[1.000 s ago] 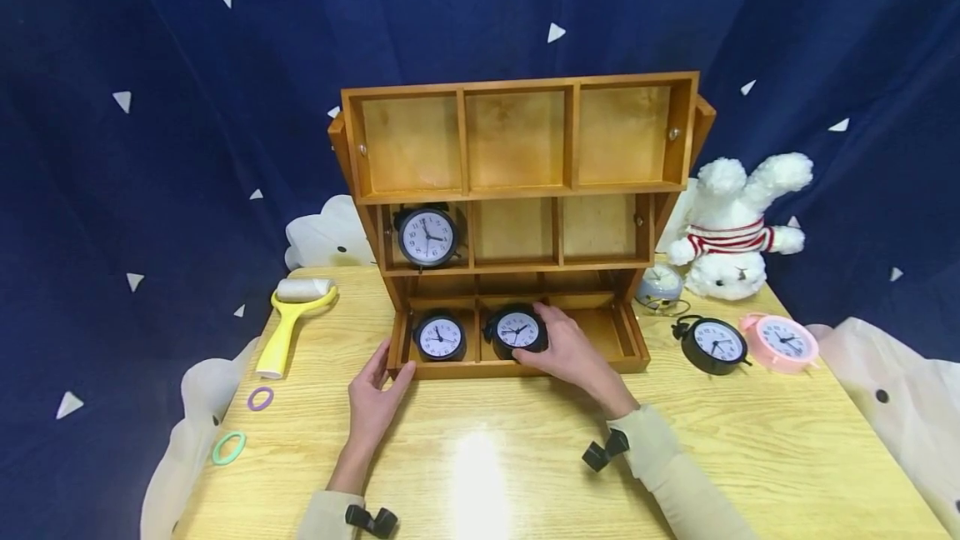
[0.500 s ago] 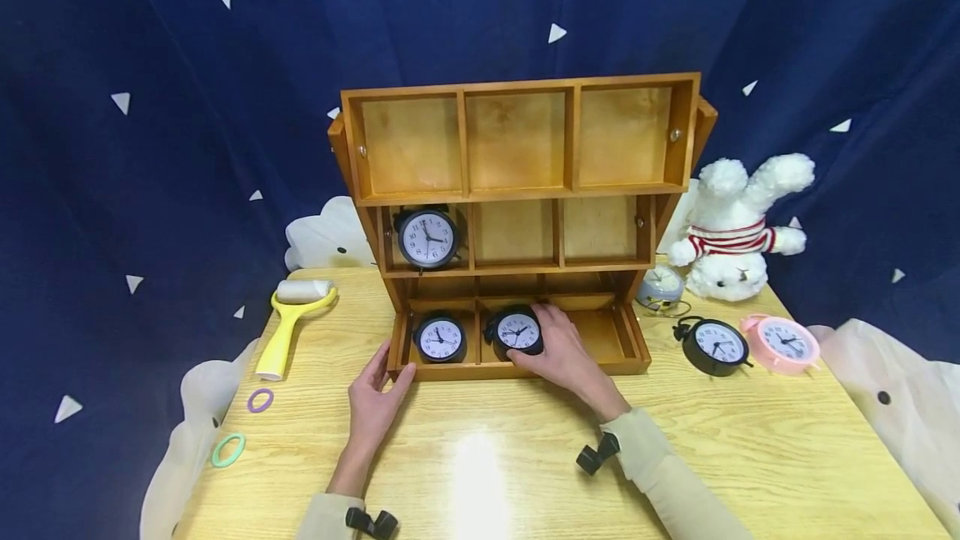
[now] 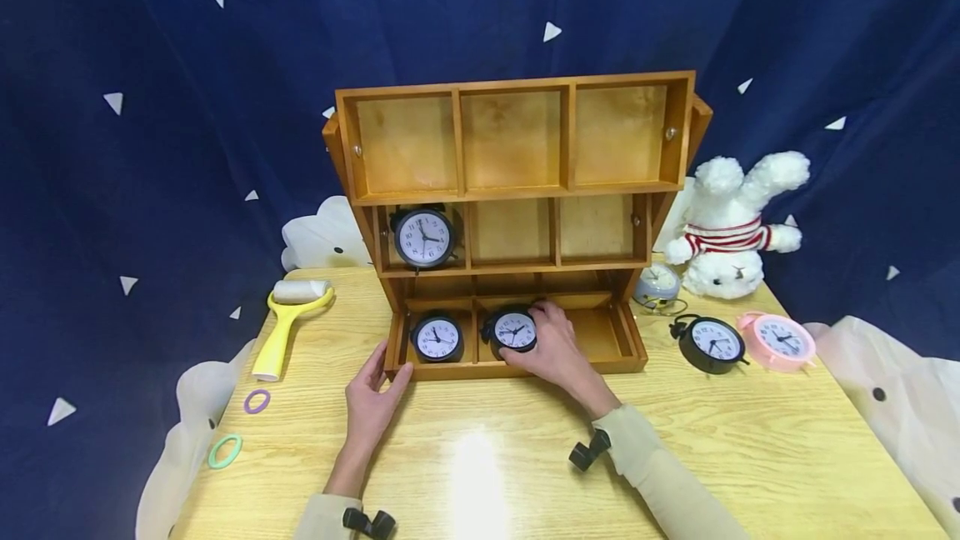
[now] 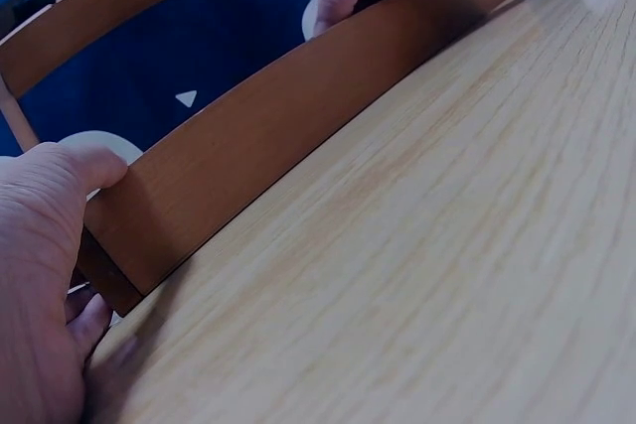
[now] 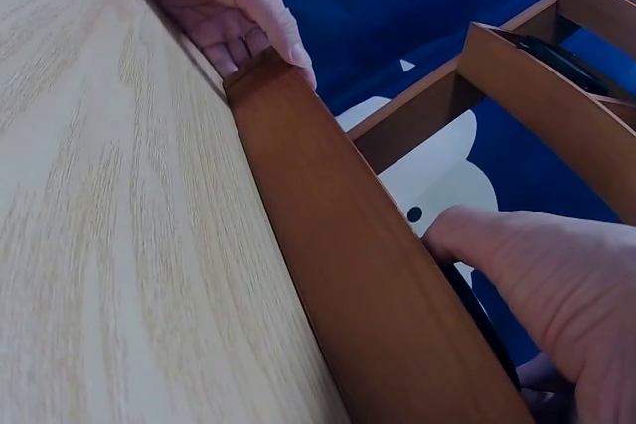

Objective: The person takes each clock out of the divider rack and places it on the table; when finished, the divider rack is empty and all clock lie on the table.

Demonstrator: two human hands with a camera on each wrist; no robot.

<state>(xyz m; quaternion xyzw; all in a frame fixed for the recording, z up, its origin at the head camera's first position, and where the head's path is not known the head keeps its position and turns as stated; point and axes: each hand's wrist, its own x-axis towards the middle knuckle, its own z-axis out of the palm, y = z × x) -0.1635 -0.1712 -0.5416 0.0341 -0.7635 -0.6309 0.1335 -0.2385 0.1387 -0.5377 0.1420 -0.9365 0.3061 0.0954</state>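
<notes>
A black alarm clock [image 3: 514, 331] lies face up in the bottom middle compartment of the three-tier wooden shelf [image 3: 517, 369]. My right hand [image 3: 553, 348] grips its right side, thumb at the front and fingers behind. In the right wrist view that thumb is by the front board and the clock is mostly hidden. My left hand [image 3: 371, 398] holds the shelf's front left corner, its thumb on the board's top edge [image 4: 124, 171] and its fingers round the side. A second black clock [image 3: 437, 338] lies in the bottom left compartment, and a third [image 3: 424, 237] stands in the middle tier's left one.
Right of the shelf are a black clock [image 3: 712, 344], a pink clock [image 3: 780, 342], a small grey-blue clock [image 3: 657, 283] and an upside-down plush rabbit [image 3: 723, 227]. On the left lie a yellow-handled roller [image 3: 279, 340], a purple ring [image 3: 257, 401] and a green ring [image 3: 224, 451].
My right hand and forearm have shifted a little left, the thumb sliding along the clock's front. The clock stays in its compartment. My left hand has kept its place on the corner.
</notes>
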